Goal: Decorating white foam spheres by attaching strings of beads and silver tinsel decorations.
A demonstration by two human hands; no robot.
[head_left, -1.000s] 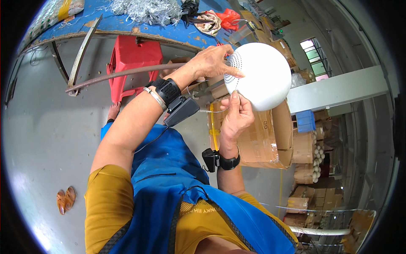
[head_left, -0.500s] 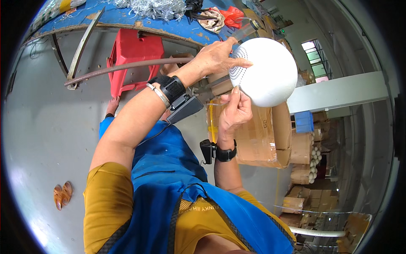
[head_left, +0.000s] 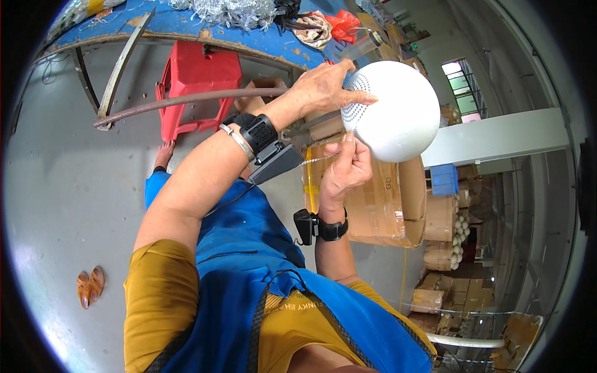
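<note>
White plastic globe (head_left: 393,112), smooth and round, with a patch of small holes on its left face, held up in front of the chest, above an open carton (head_left: 379,199). Left hand (head_left: 323,90) laid over the holed patch, fingers stretched flat across the top, fingertips touching the surface, thumb side toward the body; a resting hold rather than a clamp. Right hand (head_left: 345,171) just below, at the globe's underside, fingers curled narrow, thumb and forefinger pinched together around something thin; too small to tell what, though a pale thin strand (head_left: 314,160) runs leftward from the pinch. Black band (head_left: 258,132) on the left wrist with a dark box hanging from it, a thin metal bangle beside it. Black strap (head_left: 329,229) with a small dark unit on the right wrist. Blue apron (head_left: 249,248) over a mustard shirt below both forearms.

Around: red stool (head_left: 199,81) on grey floor to the upper left, a long rusty bar (head_left: 186,102) crossing in front of it. Blue bench (head_left: 205,28) along the top edge, strewn with silvery wire scraps and a red rag (head_left: 343,25). Stacks of brown boxes (head_left: 441,217) to the right, well apart from the hands. Two orange slippers (head_left: 89,287) on the floor at lower left.
</note>
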